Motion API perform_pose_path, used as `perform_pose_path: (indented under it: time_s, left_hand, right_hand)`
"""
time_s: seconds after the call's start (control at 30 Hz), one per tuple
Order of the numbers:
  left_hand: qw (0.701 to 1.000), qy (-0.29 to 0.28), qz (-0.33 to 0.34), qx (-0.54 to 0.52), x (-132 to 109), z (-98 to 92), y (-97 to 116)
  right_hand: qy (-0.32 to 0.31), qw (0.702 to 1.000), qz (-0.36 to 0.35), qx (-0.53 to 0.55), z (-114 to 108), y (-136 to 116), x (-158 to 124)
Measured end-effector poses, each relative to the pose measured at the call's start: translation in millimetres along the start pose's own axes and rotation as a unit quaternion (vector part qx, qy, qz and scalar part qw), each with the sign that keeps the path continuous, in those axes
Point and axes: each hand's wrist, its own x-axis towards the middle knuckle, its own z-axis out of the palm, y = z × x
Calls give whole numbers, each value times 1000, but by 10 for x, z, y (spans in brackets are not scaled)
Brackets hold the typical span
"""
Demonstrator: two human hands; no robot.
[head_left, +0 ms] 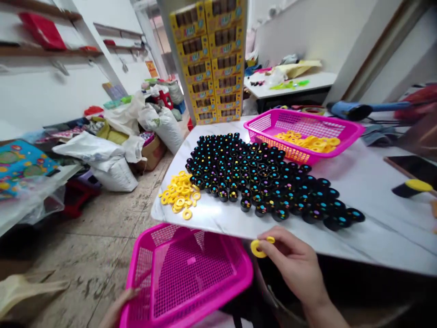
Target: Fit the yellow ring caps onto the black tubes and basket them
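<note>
My right hand [295,262] pinches yellow plastic rings [258,249] between thumb and fingers, just off the table's front edge. At the lower left, my left hand [124,300] grips the side of a pink mesh basket [247,273], its thumb over the rim and its other fingers hidden. That basket is tilted below the table edge, with only a small pink patch visible on its floor. Many black round cups [246,203] with coloured dots stand packed together on the white table [211,217]. A heap of loose yellow rings [179,191] lies at their left.
Behind the cups, a second pink basket [351,129] holds yellow pieces [310,142]. Stacked yellow boxes [213,64] rise at the table's back. To the right are a black item with a yellow top [409,187] and a blue tool [351,110]. White sacks [112,168] crowd the left floor.
</note>
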Motion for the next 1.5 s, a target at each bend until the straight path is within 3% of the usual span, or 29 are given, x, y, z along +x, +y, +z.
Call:
perform_pose_path:
  time_s: [0.13,0.23,0.27,0.33,0.4,0.43,0.47,0.53,0.6,0.67,0.77,0.87,1.07,1.23,1.33,1.43,1.5]
  left_hand:
    - [982,-124,47,137,204,318,168]
    - [929,-159,111,315,313,505,421]
    - [896,-136,134,400,313,557,502]
    - [812,-23,196,549,242,678,627]
    - [732,98,282,613,97,869,691]
    - [707,132,333,610,14,1004,701]
    - [694,123,394,589,-63,1168,700]
    - [687,32,506,520,-162,1562,678]
    - [675,-68,557,480,-157,1989,655]
    - [657,-117,590,455,-69,2373,651]
    - [643,-113,604,457,97,2770,683]
    - [639,-80,605,468,194,2970,717]
    - [654,-72,585,474,199,3041,737]
    - [689,-112,573,429,69,2610,764]
    - [702,-125,567,413,58,2333,801]
    - [722,-165,547,390,124,2229,828]
    - [731,-175,538,382,168,2229,828]
  right_hand:
    - [50,996,71,-22,43,97,-37]
    - [83,989,115,-45,-43,93,-9]
    - [84,987,123,-55,-63,89,4]
    - [78,986,130,-73,-74,92,24]
    - [78,986,126,-79,-57,115,26]
    - [82,986,123,-75,-43,131,21]
    - [90,987,118,-66,-30,149,14]
    - [118,986,108,-46,-7,182,-4]
    - [147,984,100,-32,7,205,-19]
    - [161,982,99,-26,15,213,-25]
    - [159,981,104,-31,21,205,-16]
    - [156,980,111,-49,32,198,4]
    - [158,976,123,-81,36,205,40]
    - [163,975,139,-54,20,129,32]
    - [118,979,165,-20,160,37,98]
    - [31,981,190,5,421,-39,257]
    - [16,980,200,1,581,-60,365]
